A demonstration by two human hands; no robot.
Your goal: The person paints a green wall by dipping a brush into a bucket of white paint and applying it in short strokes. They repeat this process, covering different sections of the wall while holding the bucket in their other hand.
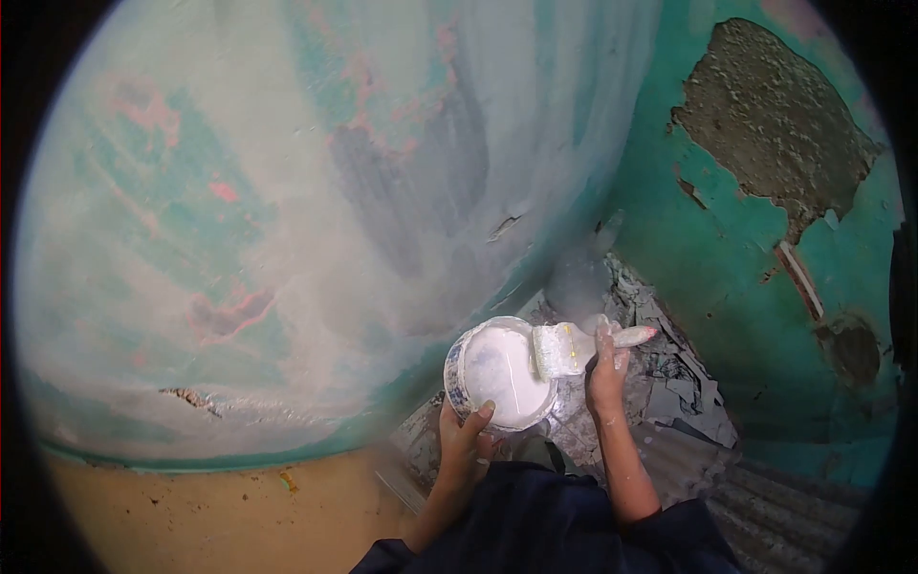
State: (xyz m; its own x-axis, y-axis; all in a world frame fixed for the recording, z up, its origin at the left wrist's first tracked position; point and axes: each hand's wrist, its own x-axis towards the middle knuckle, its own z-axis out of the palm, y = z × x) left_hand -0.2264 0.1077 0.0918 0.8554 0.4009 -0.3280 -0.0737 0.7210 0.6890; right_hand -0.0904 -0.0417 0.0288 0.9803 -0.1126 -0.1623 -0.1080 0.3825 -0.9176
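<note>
My left hand (466, 438) grips a round paint bucket (453, 375) from its lower left side, thumb over the rim. White paint (497, 362) fills much of what shows inside it. In my right hand (606, 371) is a wide paintbrush (564, 351), held by its handle, which points to the right. The brush's bristles, coated in white, are at the bucket's right rim. Paint smears mark my right fingers and forearm.
A curved-looking wall (316, 239) with streaky white over green fills the left and middle. The green wall (669, 220) on the right has a bare patch (775, 115). Rubble (679, 383) and corrugated sheets (765, 521) lie below. A yellowish surface (239, 517) is lower left.
</note>
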